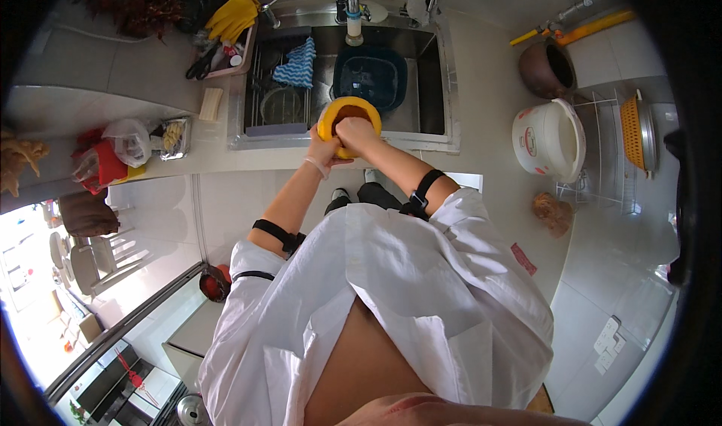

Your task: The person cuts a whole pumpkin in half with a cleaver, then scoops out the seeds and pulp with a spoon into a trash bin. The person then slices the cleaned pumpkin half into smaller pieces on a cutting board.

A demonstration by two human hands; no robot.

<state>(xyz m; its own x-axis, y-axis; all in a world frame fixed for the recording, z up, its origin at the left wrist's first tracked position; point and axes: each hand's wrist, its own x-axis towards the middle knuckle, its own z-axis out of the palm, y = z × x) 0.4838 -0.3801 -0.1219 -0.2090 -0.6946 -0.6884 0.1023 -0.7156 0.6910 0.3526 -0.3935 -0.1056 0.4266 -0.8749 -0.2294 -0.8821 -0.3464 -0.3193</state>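
Note:
A round yellow vessel with a thick rim and a brown-orange inside is held tilted over the front edge of the sink. My left hand grips its left and lower side, with a pale band on the wrist. Inside its mouth is my right hand; the fingers are curled and mostly hidden, so what they hold cannot be seen. Just beyond the vessel, a dark blue-green plastic basin stands in the steel sink, under the faucet.
Left in the sink, a blue-and-white cloth hangs over a wire rack. Yellow rubber gloves and a tray lie beside it. A white bucket, a brown pot and a wire shelf stand to the right.

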